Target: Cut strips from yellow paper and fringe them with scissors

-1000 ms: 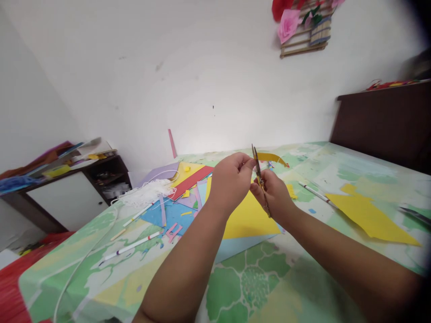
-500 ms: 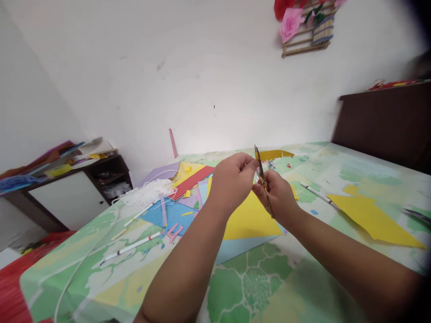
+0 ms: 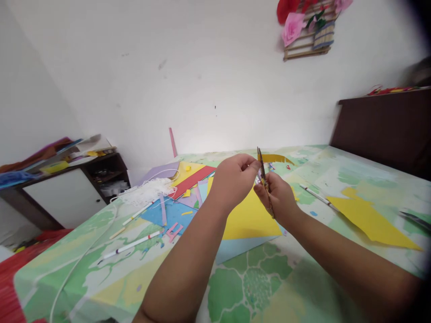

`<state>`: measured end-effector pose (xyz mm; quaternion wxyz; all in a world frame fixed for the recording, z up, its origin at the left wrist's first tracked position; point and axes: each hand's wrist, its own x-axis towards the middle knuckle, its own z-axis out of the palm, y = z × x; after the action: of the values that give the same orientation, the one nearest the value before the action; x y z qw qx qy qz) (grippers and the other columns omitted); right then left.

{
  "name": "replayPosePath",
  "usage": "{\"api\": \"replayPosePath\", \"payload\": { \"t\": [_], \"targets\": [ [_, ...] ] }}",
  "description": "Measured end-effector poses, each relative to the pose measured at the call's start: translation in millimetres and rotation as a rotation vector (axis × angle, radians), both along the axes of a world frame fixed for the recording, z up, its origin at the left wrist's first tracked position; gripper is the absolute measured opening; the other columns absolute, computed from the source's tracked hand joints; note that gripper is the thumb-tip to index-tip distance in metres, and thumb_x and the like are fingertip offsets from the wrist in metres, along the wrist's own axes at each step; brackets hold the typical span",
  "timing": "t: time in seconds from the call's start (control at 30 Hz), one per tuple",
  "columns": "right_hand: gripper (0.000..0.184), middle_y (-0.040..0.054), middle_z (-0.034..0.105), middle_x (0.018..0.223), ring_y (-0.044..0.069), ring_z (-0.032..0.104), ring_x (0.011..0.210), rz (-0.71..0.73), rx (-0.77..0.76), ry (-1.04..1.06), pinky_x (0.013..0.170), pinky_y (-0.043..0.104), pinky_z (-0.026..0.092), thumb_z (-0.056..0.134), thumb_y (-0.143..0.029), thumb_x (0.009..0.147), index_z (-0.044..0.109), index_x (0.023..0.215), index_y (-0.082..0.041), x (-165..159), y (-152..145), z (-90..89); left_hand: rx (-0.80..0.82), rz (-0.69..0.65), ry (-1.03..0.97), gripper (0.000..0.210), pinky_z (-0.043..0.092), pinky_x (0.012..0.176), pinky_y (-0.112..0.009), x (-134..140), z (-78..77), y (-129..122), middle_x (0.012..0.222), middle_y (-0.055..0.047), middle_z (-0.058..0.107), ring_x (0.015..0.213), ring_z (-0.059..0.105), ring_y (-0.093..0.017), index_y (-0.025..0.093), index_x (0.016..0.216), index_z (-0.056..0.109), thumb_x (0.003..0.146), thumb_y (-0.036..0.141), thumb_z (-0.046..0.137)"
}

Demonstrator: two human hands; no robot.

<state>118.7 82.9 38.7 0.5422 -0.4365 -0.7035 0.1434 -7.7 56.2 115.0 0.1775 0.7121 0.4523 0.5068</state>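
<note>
Scissors (image 3: 262,167): held above the table (image 3: 161,287), tips upward and leaning slightly left, handles low; parted by only a thin gap at the tips.

Right hand (image 3: 278,195): at the scissors' handles, closed round them with curled fingers; no telling from this side how the thumb and fingers fit the loops.

Left hand (image 3: 235,181): just left of the scissors, pinched thumb to forefinger right beside the blades; apparently gripping the near end of the yellow strip, though partly hidden by fingertips and metal.

Yellow strip (image 3: 274,158): at blade height, extending off to the right of the scissors, gently curved, seemingly nicked along the lower edge.

Strip against blades: long axis sideways, roughly across the upright line of the scissors; free end pointing right, away from the left hand. Left hand nearer to the pinched end; right hand nearer to the free stretch, just below it in view.

Yellow sheet (image 3: 251,220): below the scissors, flat on a pale blue sheet (image 3: 237,251).

Right of the scissors: on the table, a pen (image 3: 316,195), then a cut yellow piece (image 3: 367,220), then a dark blade (image 3: 415,220) farthest out.

Left of the scissors: well apart, a red strip (image 3: 191,181), a deep blue sheet (image 3: 178,213) and a loose heap of white string (image 3: 148,193).
</note>
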Motion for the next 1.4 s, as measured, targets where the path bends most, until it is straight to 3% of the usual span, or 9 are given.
{"api": "replayPosePath", "payload": {
  "t": [0.17,0.27,0.37,0.5,0.73,0.9,1.0,1.2,1.4],
  "targets": [
    [0.036,-0.0030,0.044,0.058,0.011,0.042,0.051,0.193,-0.060,0.024,0.048,0.026,0.034,0.047,-0.056,0.076,0.039,0.070,-0.021,1,-1,1.6,-0.052,-0.002,-0.127,0.019,0.029,0.047,-0.022,1,4.1,-5,0.052,0.004,0.040,0.050,0.036,-0.009,0.020,0.056,0.049,0.071,0.031,0.050],
    [0.033,-0.0021,0.048,0.059,0.012,0.047,0.053,0.342,-0.188,0.026,0.051,0.027,0.039,0.046,-0.052,0.078,0.040,0.069,-0.021,-2,-5,5.3,-0.085,-0.013,-0.236,0.017,0.029,0.048,-0.021,-3,9.4,-10,0.053,0.005,0.036,0.051,0.034,-0.008,0.019,0.056,0.046,0.070,0.027,0.049],
    [0.028,-0.0037,0.047,0.055,0.010,0.046,0.050,0.509,-0.349,0.016,0.049,0.026,0.040,0.048,-0.044,0.079,0.040,0.067,-0.020,-2,-7,7.5,-0.103,-0.008,-0.337,0.014,0.027,0.047,-0.021,-8,12.3,-10,0.052,0.005,0.033,0.049,0.032,-0.008,0.019,0.056,0.044,0.068,0.024,0.049],
    [0.023,-0.0062,0.043,0.050,0.008,0.042,0.044,0.589,-0.421,-0.019,0.043,0.022,0.037,0.055,-0.037,0.074,0.044,0.065,-0.019,4,1,2.9,-0.031,0.016,-0.428,0.015,0.029,0.047,-0.021,-17,12.0,-3,0.050,0.005,0.035,0.047,0.034,-0.007,0.019,0.054,0.041,0.066,0.022,0.048],
    [0.026,-0.0054,0.043,0.046,0.008,0.040,0.041,0.454,-0.324,0.186,0.041,0.023,0.033,0.054,-0.037,0.074,0.043,0.059,-0.019,25,28,0.8,-0.128,-0.043,-0.563,0.013,0.043,0.055,-0.023,-27,12.9,5,0.055,0.002,0.052,0.054,0.052,-0.009,0.017,0.053,0.044,0.063,0.023,0.049],
    [0.028,-0.0008,0.049,0.055,0.012,0.048,0.051,0.437,-0.229,0.370,0.049,0.027,0.040,0.050,-0.044,0.073,0.045,0.061,-0.019,25,22,26.1,-0.165,-0.090,-0.322,0.012,0.044,0.055,-0.022,-19,4.2,9,0.053,0.001,0.054,0.055,0.056,-0.010,0.017,0.053,0.045,0.062,0.022,0.051],
    [0.021,0.0024,0.055,0.063,0.016,0.054,0.060,0.463,-0.252,0.369,0.055,0.030,0.043,0.056,-0.038,0.068,0.049,0.065,-0.018,20,9,37.7,-0.244,-0.151,-0.180,0.013,0.042,0.051,-0.021,-12,1.7,6,0.051,0.001,0.056,0.052,0.056,-0.010,0.017,0.053,0.043,0.063,0.022,0.051],
    [0.012,-0.0021,0.054,0.053,0.015,0.054,0.051,0.400,-0.350,0.270,0.050,0.028,0.040,0.058,-0.022,0.062,0.048,0.068,-0.018,18,-5,43.5,-0.298,-0.165,-0.067,0.012,0.041,0.049,-0.019,-6,5.6,-4,0.053,0.001,0.055,0.052,0.055,-0.008,0.017,0.056,0.045,0.066,0.021,0.051],
    [0.018,-0.0031,0.051,0.056,0.012,0.050,0.052,0.343,-0.275,0.358,0.050,0.026,0.037,0.063,-0.024,0.062,0.047,0.068,-0.018,22,2,41.6,-0.321,-0.258,-0.225,0.018,0.046,0.059,-0.024,1,0.6,0,0.069,0.002,0.057,0.060,0.057,-0.009,0.018,0.083,0.051,0.068,0.024,0.058]
  ]
}}
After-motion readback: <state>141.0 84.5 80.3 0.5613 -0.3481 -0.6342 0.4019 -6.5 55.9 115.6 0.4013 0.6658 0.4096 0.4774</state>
